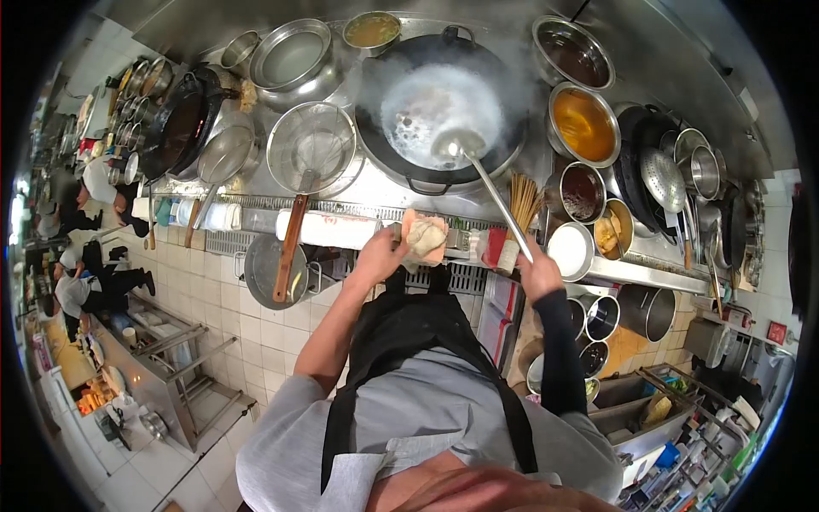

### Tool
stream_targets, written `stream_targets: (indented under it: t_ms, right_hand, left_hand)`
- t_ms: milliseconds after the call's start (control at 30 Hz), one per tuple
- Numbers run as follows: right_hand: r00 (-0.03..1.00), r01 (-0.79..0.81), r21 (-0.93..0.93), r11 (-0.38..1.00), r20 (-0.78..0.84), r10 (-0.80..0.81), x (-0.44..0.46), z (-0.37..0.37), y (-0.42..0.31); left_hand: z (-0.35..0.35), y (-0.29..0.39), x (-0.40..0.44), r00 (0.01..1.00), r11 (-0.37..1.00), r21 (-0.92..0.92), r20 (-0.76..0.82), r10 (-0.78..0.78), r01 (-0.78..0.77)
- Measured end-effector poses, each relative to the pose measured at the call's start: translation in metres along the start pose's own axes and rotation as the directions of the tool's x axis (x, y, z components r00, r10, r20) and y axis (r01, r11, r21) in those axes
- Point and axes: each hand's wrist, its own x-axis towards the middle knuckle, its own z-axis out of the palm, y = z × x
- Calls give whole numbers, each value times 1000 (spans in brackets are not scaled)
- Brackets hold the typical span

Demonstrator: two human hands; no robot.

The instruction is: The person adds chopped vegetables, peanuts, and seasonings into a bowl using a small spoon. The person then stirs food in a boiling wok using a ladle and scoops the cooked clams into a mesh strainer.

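Note:
Near the stove's front edge, my left hand (384, 254) is closed on a folded pinkish cloth (426, 237). My right hand (539, 271) grips the handle of a metal ladle (490, 183), whose bowl rests in the whitish, steaming liquid of a large black wok (384, 152). A bamboo brush (523, 205) stands just left of the ladle handle's lower part. Left of the wok, a round wire strainer (311, 141) with a wooden handle lies over a pot.
Bowls of orange liquid (583, 125) and dark sauce (583, 192) stand right of the wok. A perforated skimmer (661, 180) lies farther right. A grey pot (275, 269) hangs below the front edge. Several people (77, 286) are at far left.

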Motion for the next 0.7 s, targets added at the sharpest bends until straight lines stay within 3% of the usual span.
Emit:
stream_targets:
  t_ms: [67, 133, 200, 233, 300, 367, 433, 467, 533, 567, 600, 667, 700]
  right_hand:
    - [896, 368, 116, 923, -310, -318, 66, 49, 37]
    - [968, 250, 640, 726, -159, -193, 103, 72, 28]
    - [999, -37, 948, 317, 47, -24, 108, 67, -14]
    - [994, 101, 893, 438, -111, -3, 121, 73, -21]
    - [949, 226, 681, 697, -316, 0, 168, 91, -21]
    - [977, 149, 759, 634, -211, 23, 173, 80, -41]
    - [986, -154, 938, 310, 167, -14, 153, 40, -75]
    - [959, -235, 950, 208, 261, -108, 156, 39, -74]
    - [859, -419, 908, 22, 404, -314, 164, 34, -68]
    - [764, -578, 808, -116, 485, -425, 168, 32, -64]
    - [707, -675, 683, -278, 490, -510, 164, 32, -64]
    - [607, -795, 322, -515, 428, -670, 148, 33, -66]
    - [630, -775, 414, -477, 447, -635, 139, 35, -70]
  left_hand:
    - [15, 39, 20, 998, 947, 319, 67, 11, -32]
    - [33, 65, 38, 987, 892, 450, 154, -38, -36]
    - [51, 62, 56, 980, 830, 557, 183, -78, -38]
    - [70, 46, 67, 982, 802, 597, 172, -84, -36]
    - [80, 40, 76, 980, 773, 633, 174, -94, -38]
    - [75, 42, 77, 974, 771, 634, 203, -100, -53]
    - [56, 56, 60, 977, 863, 505, 175, -121, 17]
    - [45, 62, 47, 977, 900, 432, 163, -137, 54]
    - [19, 66, 18, 948, 978, 55, 241, -209, 201]
    - [11, 61, 3, 930, 951, -137, 288, -230, 277]
    - [15, 42, -12, 930, 840, -432, 303, -210, 330]
    - [30, -1, -46, 938, 376, -859, 308, -161, 347]
    - [22, -2, -62, 938, 241, -909, 309, -160, 340]
